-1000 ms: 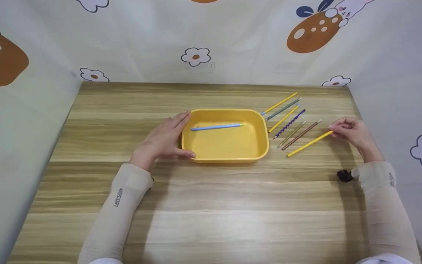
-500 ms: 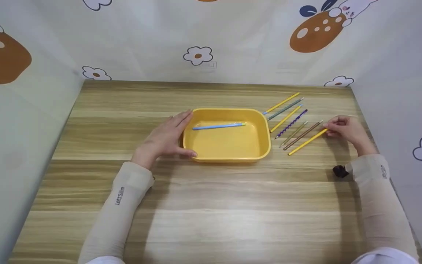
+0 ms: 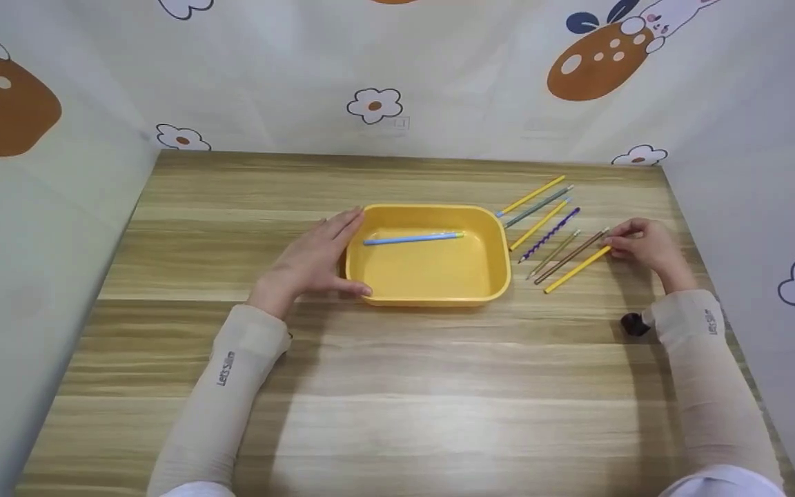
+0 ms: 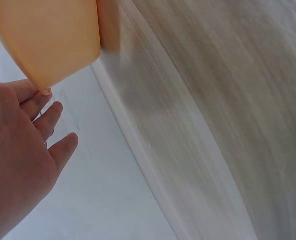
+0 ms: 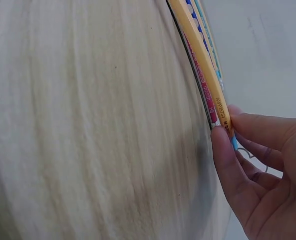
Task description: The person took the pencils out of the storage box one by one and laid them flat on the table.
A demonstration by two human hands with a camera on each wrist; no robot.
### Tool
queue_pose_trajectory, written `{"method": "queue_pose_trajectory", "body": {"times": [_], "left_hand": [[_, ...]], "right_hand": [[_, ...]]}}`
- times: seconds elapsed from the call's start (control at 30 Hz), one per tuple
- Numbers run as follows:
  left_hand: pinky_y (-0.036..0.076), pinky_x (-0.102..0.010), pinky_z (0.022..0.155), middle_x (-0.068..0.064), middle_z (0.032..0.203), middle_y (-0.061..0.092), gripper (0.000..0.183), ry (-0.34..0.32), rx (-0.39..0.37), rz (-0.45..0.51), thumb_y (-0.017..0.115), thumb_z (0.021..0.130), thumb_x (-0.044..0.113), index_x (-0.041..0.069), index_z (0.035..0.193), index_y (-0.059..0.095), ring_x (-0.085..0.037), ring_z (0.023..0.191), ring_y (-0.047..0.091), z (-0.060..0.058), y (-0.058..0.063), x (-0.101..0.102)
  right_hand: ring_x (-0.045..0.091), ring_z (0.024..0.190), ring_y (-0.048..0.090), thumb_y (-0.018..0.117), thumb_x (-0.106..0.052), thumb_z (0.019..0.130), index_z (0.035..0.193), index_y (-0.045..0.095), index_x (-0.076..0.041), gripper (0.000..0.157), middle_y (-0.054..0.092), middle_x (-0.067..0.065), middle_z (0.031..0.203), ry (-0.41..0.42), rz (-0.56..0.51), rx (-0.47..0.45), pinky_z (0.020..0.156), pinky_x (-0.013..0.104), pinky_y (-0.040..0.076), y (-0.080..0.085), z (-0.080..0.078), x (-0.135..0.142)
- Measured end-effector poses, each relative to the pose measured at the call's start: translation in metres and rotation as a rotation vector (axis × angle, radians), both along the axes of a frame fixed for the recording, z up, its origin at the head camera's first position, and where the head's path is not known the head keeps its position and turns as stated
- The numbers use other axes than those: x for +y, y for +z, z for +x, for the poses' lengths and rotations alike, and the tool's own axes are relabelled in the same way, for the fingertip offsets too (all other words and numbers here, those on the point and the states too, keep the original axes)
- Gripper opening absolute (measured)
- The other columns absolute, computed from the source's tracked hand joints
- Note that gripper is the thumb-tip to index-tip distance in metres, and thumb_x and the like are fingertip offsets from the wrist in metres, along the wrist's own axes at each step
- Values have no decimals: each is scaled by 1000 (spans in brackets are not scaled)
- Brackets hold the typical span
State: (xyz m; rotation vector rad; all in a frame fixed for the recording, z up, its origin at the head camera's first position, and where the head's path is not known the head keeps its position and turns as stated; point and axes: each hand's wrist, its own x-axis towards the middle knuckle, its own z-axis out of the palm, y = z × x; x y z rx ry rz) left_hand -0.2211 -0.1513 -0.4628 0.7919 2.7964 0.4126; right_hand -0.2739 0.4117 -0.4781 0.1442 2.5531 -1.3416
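A yellow plastic tray (image 3: 432,293) stands mid-table with a blue pencil (image 3: 411,239) lying in it. My left hand (image 3: 308,262) spans the tray's left end, thumb on the near corner and fingers at the far one. In the left wrist view, fingertips touch the tray's rim. To the right of the tray my right hand (image 3: 649,247) pinches a yellow pencil (image 3: 577,270) near its blue-tipped end. A reddish-brown pencil (image 3: 570,257) lies alongside, its end close to the thumb; whether the thumb touches it I cannot tell.
Several more pencils lie slanted right of the tray: a purple patterned one (image 3: 549,235), an olive one (image 3: 553,255), a grey-green one (image 3: 539,206) and two yellow. Patterned cloth walls (image 3: 266,83) enclose the wooden table (image 3: 397,386) at back and sides.
My right hand has shifted slightly left, bringing the held end of the yellow pencil nearer the reddish-brown one. My left hand stays at the tray. The head view has shifted a little.
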Motion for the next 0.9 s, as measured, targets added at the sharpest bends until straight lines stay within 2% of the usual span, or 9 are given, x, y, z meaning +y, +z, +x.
{"method": "queue_pose_trajectory", "body": {"times": [0.3,0.47,0.7,0.9], "left_hand": [[14,-47,130,-5,170,9,130,0,-1,-6,69,69,80,11,161,9,-26,157,14,-1,-1,1],[16,-48,130,-6,170,11,130,-9,11,-2,69,69,79,9,161,10,-26,156,15,-1,0,0],[13,-47,130,-6,170,10,130,1,3,-5,68,70,79,10,161,8,-26,157,14,0,0,0],[12,-45,130,-5,170,9,129,15,-12,9,72,70,76,11,161,8,-24,157,13,0,0,0]], "right_hand": [[-7,68,65,68,-6,93,109,56,13,28,65,-20,75,-16,37,5,68,15,61,-5,1,-1],[-6,69,66,70,-6,92,109,56,14,30,68,-15,80,-10,26,13,69,17,61,-6,1,-1],[-7,67,65,67,-6,94,112,56,18,32,65,-18,76,12,69,35,67,15,61,-4,0,-2],[-4,66,64,65,-11,96,110,58,15,30,63,-15,75,13,136,61,63,15,60,2,3,-1]]}}
